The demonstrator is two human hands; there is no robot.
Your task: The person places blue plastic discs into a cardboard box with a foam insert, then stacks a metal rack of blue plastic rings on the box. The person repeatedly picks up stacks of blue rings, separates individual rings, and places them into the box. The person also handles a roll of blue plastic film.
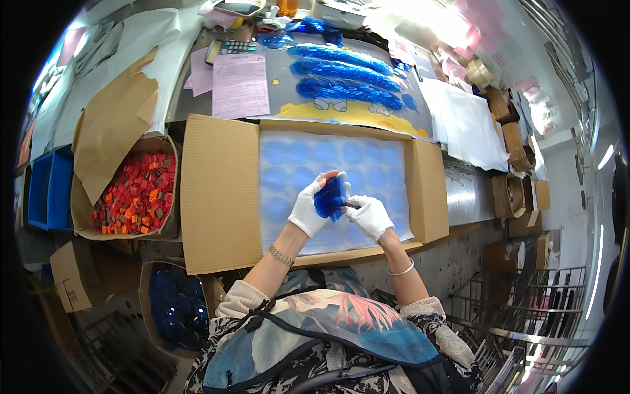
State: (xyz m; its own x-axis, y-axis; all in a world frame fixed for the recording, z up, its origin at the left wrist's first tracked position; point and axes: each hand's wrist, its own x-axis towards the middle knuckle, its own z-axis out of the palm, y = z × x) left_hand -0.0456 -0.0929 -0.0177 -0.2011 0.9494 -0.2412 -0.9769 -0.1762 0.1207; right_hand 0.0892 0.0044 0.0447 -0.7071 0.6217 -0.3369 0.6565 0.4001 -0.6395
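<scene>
My left hand (310, 207), in a white glove with bare fingertips, is closed around a small stack of transparent blue discs (329, 198). My right hand (369, 215), gloved alike, is at the stack's lower right edge with a thin dark object between thumb and fingers; what it is, I cannot tell. Both hands are above an open cardboard box (221, 197). Inside the box, a translucent white sheet (315, 241) covers rows of round blue shapes. Beyond the box, long rows of overlapping blue discs (344, 70) lie on a grey and yellow printed mat (295, 111).
At left stand a carton of red and orange plastic pieces (138, 197) and a blue bin (43, 192). Below is a carton of dark blue glossy pieces (177, 305). A pink form (240, 86) and calculator (236, 48) lie back left, white sheets (457, 123) at right, wire racks (521, 305) lower right.
</scene>
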